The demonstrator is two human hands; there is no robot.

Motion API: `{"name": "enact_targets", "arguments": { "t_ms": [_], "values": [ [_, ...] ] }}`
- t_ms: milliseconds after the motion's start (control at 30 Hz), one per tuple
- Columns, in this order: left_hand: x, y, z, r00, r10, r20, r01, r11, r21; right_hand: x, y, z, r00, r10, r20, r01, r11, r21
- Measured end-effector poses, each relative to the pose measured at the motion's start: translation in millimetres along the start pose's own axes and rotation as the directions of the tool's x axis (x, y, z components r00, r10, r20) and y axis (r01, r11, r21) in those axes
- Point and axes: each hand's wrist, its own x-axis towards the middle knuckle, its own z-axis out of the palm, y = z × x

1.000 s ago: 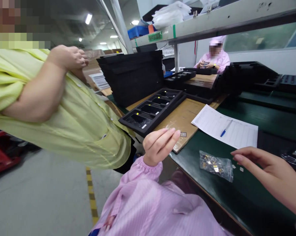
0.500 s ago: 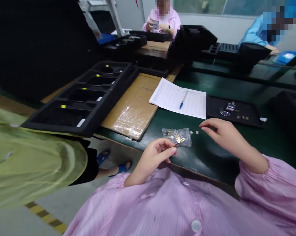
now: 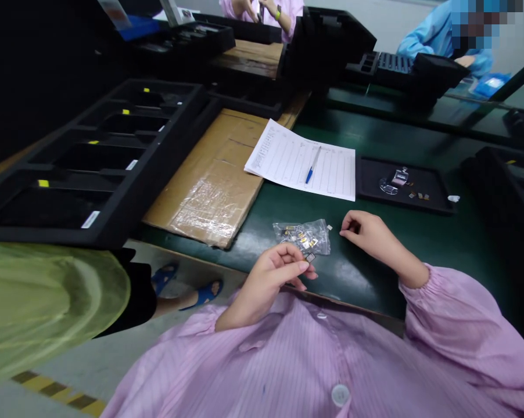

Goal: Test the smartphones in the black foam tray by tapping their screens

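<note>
My left hand (image 3: 283,267) pinches a small flat rectangular piece (image 3: 311,258) with a dark rim and pale middle, much like a SIM card tray. Just beyond it on the green table lies a clear plastic bag (image 3: 320,235) of small silver and yellow parts. A tiny pale square (image 3: 329,227) rests by the bag's right corner. To the right, my right hand (image 3: 366,232) is closed in a pinch, its fingertips low at the table. Whatever is between those fingertips is hidden or too small to name.
A printed sheet (image 3: 283,154) with a blue pen (image 3: 312,165) lies ahead, beside a black tray (image 3: 436,200) of small parts. Left are a wrapped cardboard piece (image 3: 201,203) and a black foam tray (image 3: 114,217). A person in yellow-green (image 3: 48,307) stands close on the left; others sit opposite.
My right hand's thumb and finger have closed together where a second pale square lay, which no longer shows. The piece in my left hand has tilted, showing its pale face. The whole view has shifted.
</note>
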Motion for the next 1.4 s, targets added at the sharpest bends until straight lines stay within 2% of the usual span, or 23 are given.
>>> {"name": "enact_targets", "arguments": {
  "t_ms": [67,133,233,367,467,733,1000,1233,1400],
  "values": [
    [-1,1,0.6,1.000,0.002,-0.011,-0.002,1.000,0.003,-4,-1,-1,0.999,0.033,-0.034,-0.027,0.989,0.149],
    [-1,1,0.7,1.000,-0.002,-0.008,0.003,1.000,0.008,-7,-4,-3,0.996,0.081,-0.042,-0.061,0.935,0.349],
    [0,0,1.2,1.000,-0.019,0.012,0.019,1.000,0.015,-11,-9,-6,0.989,0.135,0.053,-0.140,0.799,0.585],
    [1,0,3.2,0.999,-0.029,0.026,0.028,0.999,0.031,-19,-19,-8,0.972,0.147,0.183,-0.235,0.589,0.773],
    [3,0,5.7,0.999,-0.031,0.031,0.030,0.999,0.042,-25,-25,-9,0.969,0.120,0.216,-0.247,0.515,0.821],
    [9,3,15.5,0.998,-0.027,0.054,0.024,0.998,0.050,-35,-33,-11,0.980,0.047,0.195,-0.186,0.577,0.795],
    [12,3,21.3,0.994,-0.052,0.099,0.051,0.999,0.018,-37,-38,-12,0.981,0.044,0.189,-0.183,0.529,0.829],
    [13,2,23.5,0.997,-0.013,0.079,0.010,0.999,0.045,-46,-46,-11,0.992,-0.016,0.122,-0.087,0.610,0.787],
    [13,2,25.3,0.994,-0.016,0.110,0.012,0.999,0.044,-48,-52,-9,0.995,0.027,0.093,-0.088,0.644,0.760]
  ]
}}
